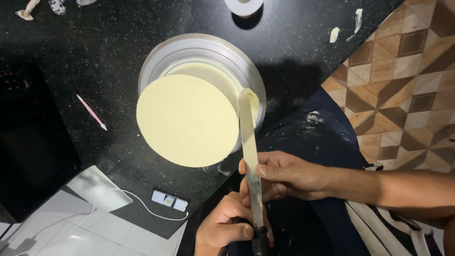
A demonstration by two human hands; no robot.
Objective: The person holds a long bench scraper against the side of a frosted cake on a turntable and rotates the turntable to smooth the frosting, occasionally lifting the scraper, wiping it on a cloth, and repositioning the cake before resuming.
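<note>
A pale yellow cake (187,121), round and tall, stands on a metal turntable (156,59) in the middle of the black speckled counter (104,42). Its top is already flat and smooth, and the cream covers it evenly with no bare spots that I can see. The side wall is mostly hidden from this high view, so I cannot tell if it is finished all around.

A long metal spatula (250,151) lies against the right side of the cake, its tip carrying a little cream near the far right edge. It seems the work is now at the side, in a late stage of smoothing.

The left hand (227,227) is clenched around the dark handle of the spatula at the near edge. The right hand (279,175) grasps the blade further up, with thumb and fingers pressing on the flat metal.

Further out, a thin pink tool (91,112) lies on the counter to the left of the cake. Scraps of cream or paste (353,21) lie at the far right, and a white round object (243,5) at the far edge. Near left, a white cable (142,206) with a small plug lies by a pale board. On the right is a patterned tile floor (407,71).
</note>
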